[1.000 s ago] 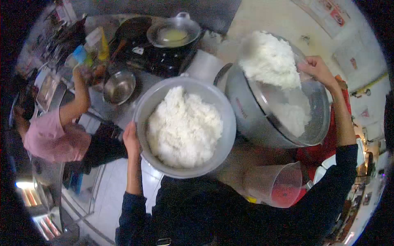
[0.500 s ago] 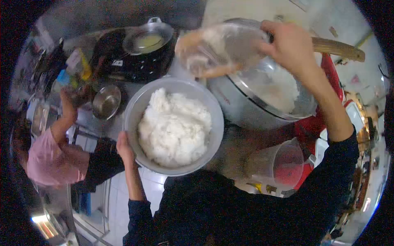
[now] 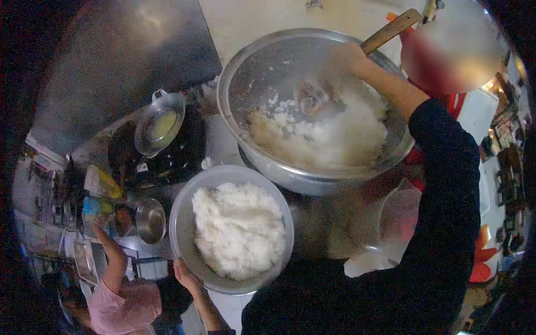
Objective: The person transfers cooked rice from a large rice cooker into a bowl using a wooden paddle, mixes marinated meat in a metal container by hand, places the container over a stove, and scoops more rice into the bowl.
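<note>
White rice (image 3: 240, 231) is heaped in a grey bowl (image 3: 177, 223), and my left hand (image 3: 187, 277) holds its lower left rim. Above and to the right stands a large metal pot (image 3: 229, 106) with more rice (image 3: 329, 139) inside, partly veiled by steam. Over the pot, my right hand (image 3: 349, 61) is closed round a scoop, whose wooden handle (image 3: 391, 30) sticks out past the hand. The scoop's blade (image 3: 312, 97) is down in the pot near the rice, blurred by steam.
A pan (image 3: 160, 124) with pale yellow contents sits on a black stove at the left. Beside it is a small metal bowl (image 3: 151, 221). A co-worker in a pink shirt (image 3: 123, 307) reaches toward bottles. A clear plastic container (image 3: 399, 218) lies at the right.
The scoop, loaded with rice a second ago, passed over the bowl and is now down in the pot. The view has shifted, bringing the pot's inside into sight.
</note>
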Tool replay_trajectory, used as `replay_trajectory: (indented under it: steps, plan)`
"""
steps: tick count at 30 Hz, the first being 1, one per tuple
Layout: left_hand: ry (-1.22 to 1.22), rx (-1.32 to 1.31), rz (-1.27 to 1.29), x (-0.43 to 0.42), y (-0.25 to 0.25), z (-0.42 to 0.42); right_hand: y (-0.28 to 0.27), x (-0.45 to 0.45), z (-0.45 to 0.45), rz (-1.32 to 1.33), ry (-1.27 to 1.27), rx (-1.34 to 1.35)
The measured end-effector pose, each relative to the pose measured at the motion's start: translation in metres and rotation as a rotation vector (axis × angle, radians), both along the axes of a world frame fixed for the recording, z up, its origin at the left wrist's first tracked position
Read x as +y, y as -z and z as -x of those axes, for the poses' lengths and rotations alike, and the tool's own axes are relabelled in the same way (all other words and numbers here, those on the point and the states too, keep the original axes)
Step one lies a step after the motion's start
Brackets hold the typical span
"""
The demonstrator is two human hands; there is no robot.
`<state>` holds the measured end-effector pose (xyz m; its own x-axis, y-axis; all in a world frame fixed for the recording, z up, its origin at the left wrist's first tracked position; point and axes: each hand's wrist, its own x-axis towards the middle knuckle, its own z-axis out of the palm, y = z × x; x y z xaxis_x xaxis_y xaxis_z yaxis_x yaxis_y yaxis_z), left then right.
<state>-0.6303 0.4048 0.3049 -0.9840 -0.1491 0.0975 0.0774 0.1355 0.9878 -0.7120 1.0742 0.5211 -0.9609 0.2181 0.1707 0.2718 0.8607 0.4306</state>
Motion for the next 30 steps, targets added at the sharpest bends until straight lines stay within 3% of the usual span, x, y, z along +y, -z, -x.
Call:
replay_trajectory:
  steps: [2,6,11,16,21,23,27,30]
  plan:
    - [-0.03,-0.064,-0.026,0.005,-0.003,0.002,0.02,0.018,0.021,0.059,-0.031,0.01]
    - [-0.133,-0.075,0.085,0.003,0.001,-0.001,0.003,-0.007,0.045,0.076,-0.227,-0.123]
    - [-0.066,-0.152,-0.142,0.017,-0.02,-0.002,0.027,-0.024,0.083,0.193,-0.501,-0.085]
    - [-0.08,-0.13,-0.116,0.011,-0.01,-0.002,0.041,-0.057,0.068,0.246,-0.545,-0.245]
    - [-0.186,-0.13,-0.122,0.007,-0.004,0.0,0.071,-0.037,0.047,0.391,-0.607,-0.067]
    - [-0.22,-0.088,0.008,0.019,-0.013,-0.003,0.059,-0.035,0.029,0.43,-0.524,-0.104]
    - [-0.132,-0.073,-0.068,0.025,-0.021,0.001,0.024,-0.041,0.005,0.556,-0.226,-0.262]
    - [-0.083,-0.063,-0.135,0.014,-0.008,0.004,0.028,-0.034,-0.003,0.466,-0.375,-0.066]
